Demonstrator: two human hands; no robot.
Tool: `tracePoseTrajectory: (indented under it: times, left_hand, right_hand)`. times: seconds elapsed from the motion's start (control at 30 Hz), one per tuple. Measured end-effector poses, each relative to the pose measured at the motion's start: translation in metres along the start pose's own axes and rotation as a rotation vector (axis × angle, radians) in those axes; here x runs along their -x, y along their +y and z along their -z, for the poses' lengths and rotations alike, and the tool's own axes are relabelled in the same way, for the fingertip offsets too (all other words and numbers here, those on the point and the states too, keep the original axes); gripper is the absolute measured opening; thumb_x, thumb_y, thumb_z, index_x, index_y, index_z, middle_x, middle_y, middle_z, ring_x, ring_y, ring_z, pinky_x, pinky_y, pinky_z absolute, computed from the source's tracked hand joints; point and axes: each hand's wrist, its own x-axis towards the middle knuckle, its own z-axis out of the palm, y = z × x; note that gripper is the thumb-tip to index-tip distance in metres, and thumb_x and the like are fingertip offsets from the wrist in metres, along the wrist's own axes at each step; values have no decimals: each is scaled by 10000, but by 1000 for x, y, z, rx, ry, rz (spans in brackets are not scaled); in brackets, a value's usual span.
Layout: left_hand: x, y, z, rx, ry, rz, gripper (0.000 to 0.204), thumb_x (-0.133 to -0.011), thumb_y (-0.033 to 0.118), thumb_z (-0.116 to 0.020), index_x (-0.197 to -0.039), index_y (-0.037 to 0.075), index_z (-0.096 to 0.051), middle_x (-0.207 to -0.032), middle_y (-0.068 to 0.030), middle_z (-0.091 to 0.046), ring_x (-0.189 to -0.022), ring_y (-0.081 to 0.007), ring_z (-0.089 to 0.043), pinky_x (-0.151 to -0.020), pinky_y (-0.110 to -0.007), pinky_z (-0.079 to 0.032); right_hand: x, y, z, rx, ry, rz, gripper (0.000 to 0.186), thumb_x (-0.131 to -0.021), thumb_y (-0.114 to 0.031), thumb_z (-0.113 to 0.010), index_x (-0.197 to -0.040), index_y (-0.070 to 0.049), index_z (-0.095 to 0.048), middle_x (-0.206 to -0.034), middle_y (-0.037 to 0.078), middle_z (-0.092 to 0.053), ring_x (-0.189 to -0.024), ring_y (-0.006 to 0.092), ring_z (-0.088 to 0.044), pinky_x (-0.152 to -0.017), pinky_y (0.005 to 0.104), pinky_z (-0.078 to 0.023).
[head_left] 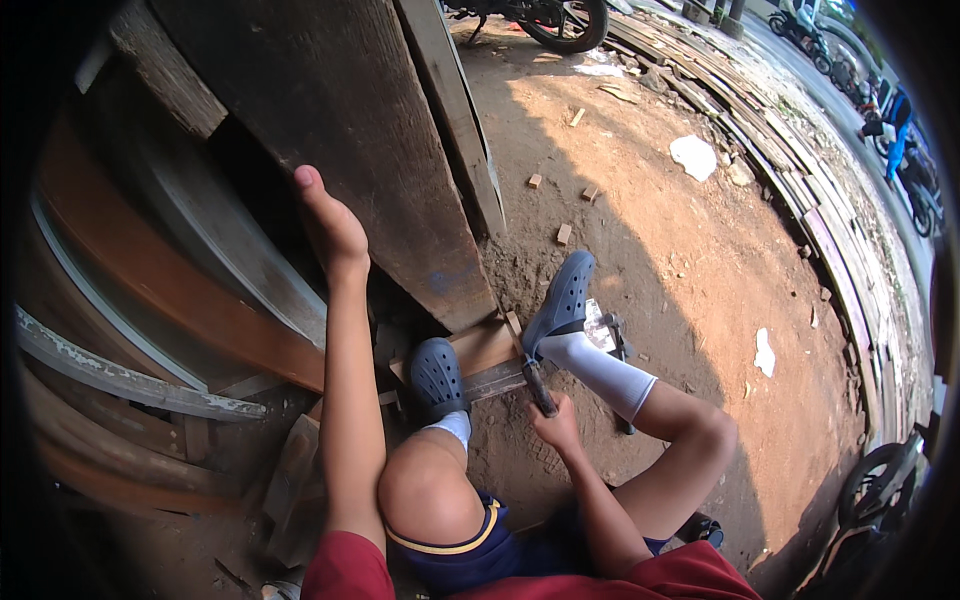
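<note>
Curling fingers of the right hand closely around a dark, narrow tool handle, low between the shins; cannot tell the kind of tool, with its far end close by the right foot. Raising the left hand, thumb up, to the left edge of a broad, dark brown, weathered wooden plank; cannot tell, with the other fingers hidden, whether gripping it or only leaning against it. Slanting down from the upper left, the same plank, with its lower end just by a lighter brown wooden piece. Placing one blue-grey, perforated clog at each end of that piece. Scattered farther off, on brown earth, small pale wooden blocks. Stacked at left, long, curved brown boards.
</note>
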Motion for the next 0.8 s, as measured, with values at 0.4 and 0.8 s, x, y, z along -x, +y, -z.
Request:
tracePoseTrajectory:
  times: [0.4,0.8]
  left_hand:
    - [-10,-6,7,-18,-79,-53,958,-868,729,-216,-1464,-2,-45,-1544,-153,-1,-1423,-266,-29,-1146,-370,-56]
    - [-6,-4,8,-63,-95,-64,1024,-842,762,-212,-1449,-25,31,-1539,-156,91,-1427,-254,71,-1146,-374,-2]
  right_hand:
    - [-7,-15,-4,-43,1,-15,315,-759,-149,-669,-583,-11,-446,-497,7,-387,-500,86,-368,-468,303,-337]
    - [-21,-17,-8,-44,-7,-41,247,-736,-135,-650,-619,19,-497,-515,55,-436,-514,101,-422,-509,327,-391]
